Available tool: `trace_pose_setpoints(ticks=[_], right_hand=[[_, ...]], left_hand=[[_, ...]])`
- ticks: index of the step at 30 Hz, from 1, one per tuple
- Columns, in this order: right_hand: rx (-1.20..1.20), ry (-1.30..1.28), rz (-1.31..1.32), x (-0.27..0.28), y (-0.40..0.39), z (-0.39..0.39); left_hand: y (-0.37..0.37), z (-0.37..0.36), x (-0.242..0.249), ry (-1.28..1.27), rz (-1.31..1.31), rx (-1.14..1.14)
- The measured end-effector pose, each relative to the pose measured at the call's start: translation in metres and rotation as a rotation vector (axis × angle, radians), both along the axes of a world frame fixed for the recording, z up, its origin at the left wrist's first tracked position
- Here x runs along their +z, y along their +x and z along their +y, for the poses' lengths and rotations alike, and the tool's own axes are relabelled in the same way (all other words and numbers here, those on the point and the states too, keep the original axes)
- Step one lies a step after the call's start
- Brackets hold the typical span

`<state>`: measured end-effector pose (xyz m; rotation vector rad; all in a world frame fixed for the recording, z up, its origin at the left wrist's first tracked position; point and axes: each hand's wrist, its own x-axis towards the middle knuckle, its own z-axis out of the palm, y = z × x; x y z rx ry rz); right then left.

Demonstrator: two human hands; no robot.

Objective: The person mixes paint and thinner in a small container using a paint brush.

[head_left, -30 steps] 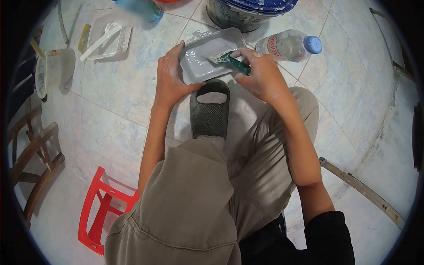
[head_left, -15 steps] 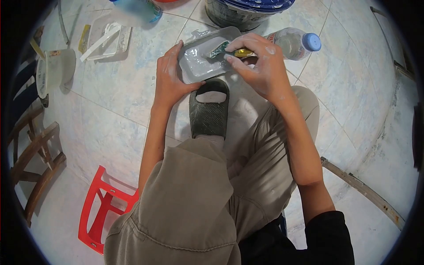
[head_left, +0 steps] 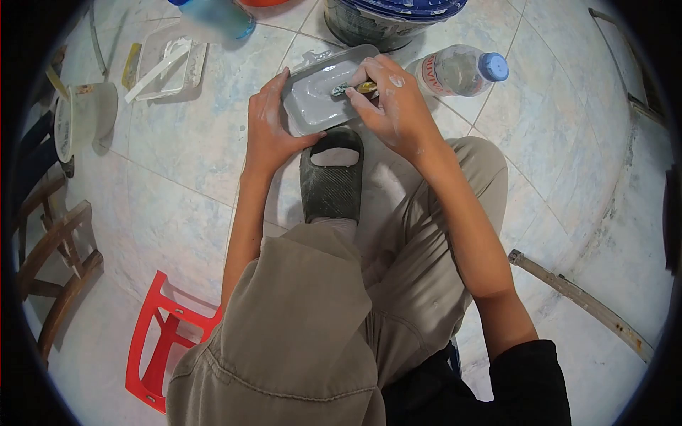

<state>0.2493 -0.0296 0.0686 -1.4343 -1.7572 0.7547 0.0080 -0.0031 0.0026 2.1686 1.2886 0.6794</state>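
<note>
A rectangular plastic tray (head_left: pixel 304 126) of pale grey paint stands just beyond my dark slipper. My left hand (head_left: pixel 270 128) grips the tray's left end, fingers along the side and thumb at the near corner. In my right hand (head_left: pixel 391 106), pinched between thumb and fingers, is a small paintbrush (head_left: pixel 342 89) with a yellow handle and a green, paint-smeared head. The brush head is down at the paint, and most of the handle is hidden by the hand. White smears mark both hands.
A clear bottle (head_left: pixel 455 69) with a blue cap lies right of the tray. Behind stands a paint bucket (head_left: pixel 355 30) with a blue lid. At left are a white tray (head_left: pixel 190 84) with a flat stick, a translucent tub (head_left: pixel 94 110) and a red plastic stool (head_left: pixel 153 341).
My right hand has moved left and slightly down with the paintbrush, whose head sits lower in the paint. My left hand keeps its hold on the tray. The whole view shifts slightly.
</note>
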Motion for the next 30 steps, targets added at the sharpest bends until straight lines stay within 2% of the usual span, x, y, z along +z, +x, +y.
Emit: trace_pose_setpoints(ticks=[4,13,19,30], right_hand=[[0.003,0.044,-0.006,-0.0039,0.0016,0.0035],[-0.092,-0.067,0.039,0.0037,0.0007,0.0082],[-0.069,0.064,-0.039,-0.0029,0.0025,0.0073],[-0.098,0.026,-0.060,-0.0016,0.0003,0.0089]], left_hand=[[0.0001,-0.0006,0.0003,-0.004,0.000,0.004],[0.0008,0.0001,0.0025,-0.015,0.004,0.005],[0.0009,-0.0012,0.0019,-0.008,-0.005,0.005],[-0.0001,-0.0003,0.0027,-0.030,0.003,0.006]])
